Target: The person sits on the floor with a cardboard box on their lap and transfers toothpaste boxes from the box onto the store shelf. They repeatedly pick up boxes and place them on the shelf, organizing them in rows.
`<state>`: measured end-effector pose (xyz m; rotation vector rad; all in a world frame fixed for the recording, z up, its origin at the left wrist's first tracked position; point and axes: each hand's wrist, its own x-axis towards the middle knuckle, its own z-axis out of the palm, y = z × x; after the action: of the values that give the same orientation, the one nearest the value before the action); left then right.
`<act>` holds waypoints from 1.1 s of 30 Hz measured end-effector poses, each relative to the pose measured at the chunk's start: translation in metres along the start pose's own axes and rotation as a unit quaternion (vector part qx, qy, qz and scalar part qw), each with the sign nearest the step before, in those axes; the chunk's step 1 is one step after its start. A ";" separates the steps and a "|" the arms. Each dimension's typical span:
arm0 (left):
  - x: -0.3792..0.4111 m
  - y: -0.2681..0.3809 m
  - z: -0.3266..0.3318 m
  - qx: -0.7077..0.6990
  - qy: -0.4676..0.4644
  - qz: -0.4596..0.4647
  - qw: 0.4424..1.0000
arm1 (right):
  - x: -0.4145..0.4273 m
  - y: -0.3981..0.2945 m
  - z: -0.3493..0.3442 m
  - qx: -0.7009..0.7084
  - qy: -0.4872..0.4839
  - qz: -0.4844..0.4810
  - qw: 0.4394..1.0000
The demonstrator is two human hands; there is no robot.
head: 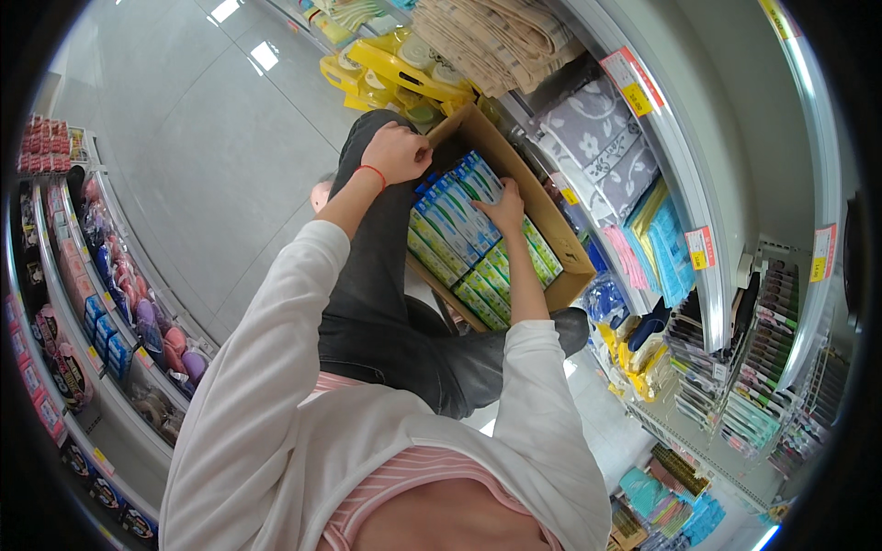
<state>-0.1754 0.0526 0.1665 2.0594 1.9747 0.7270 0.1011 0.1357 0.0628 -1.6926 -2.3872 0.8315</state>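
An open cardboard box (575, 265) stands before me, packed with slim cartons in rows. Blue-and-white cartons (455, 213) lie on the upper side, and yellow-green cartons (482, 286) fill the lower side and edges. My right hand (505, 206) reaches into the box and rests on the blue-and-white cartons at their right edge, thumb and fingers apart. Curled into a loose fist, my left hand (400, 153) is over my knee beside the box's upper left edge, a red string round its wrist. No object shows in it, though its palm side is partly hidden.
Shelves with folded towels (599, 131), beige cloths (496, 41) and price tags flank the box on the right. Yellow-packaged bottles (400, 69) stand just beyond it. Hanging goods (758, 372) are at lower right. Another stocked shelf (131, 275) runs along the left, across the tiled floor (207, 138).
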 end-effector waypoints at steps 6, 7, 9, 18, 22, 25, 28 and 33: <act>0.001 0.002 -0.001 -0.003 -0.003 -0.001 1.000 | 0.005 0.006 0.003 -0.015 -0.069 0.016 0.997; 0.000 0.000 0.000 -0.002 -0.002 0.000 1.000 | 0.004 0.004 0.001 -0.023 -0.069 0.012 0.997; 0.000 -0.001 0.000 0.001 -0.011 -0.007 1.000 | -0.002 0.001 -0.003 -0.039 -0.069 0.007 0.997; 0.000 -0.002 0.003 -0.010 0.010 0.006 1.000 | -0.069 -0.016 0.038 -0.177 0.038 -0.128 0.975; -0.001 -0.001 0.002 -0.020 0.025 0.010 0.999 | -0.082 -0.019 0.047 -0.133 0.027 -0.078 0.988; -0.001 0.001 -0.001 -0.020 0.020 0.006 1.000 | -0.085 -0.017 0.046 -0.115 -0.002 -0.057 0.992; 0.000 -0.001 -0.001 0.006 0.002 -0.001 1.000 | -0.084 -0.024 0.031 -0.119 -0.076 -0.040 0.989; 0.005 0.005 0.002 0.016 -0.014 0.003 1.000 | -0.063 -0.036 -0.073 -0.033 -0.530 -0.050 0.846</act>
<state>-0.1699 0.0574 0.1680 2.0835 1.9780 0.6694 0.1220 0.0980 0.1565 -1.2160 -3.0721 2.1041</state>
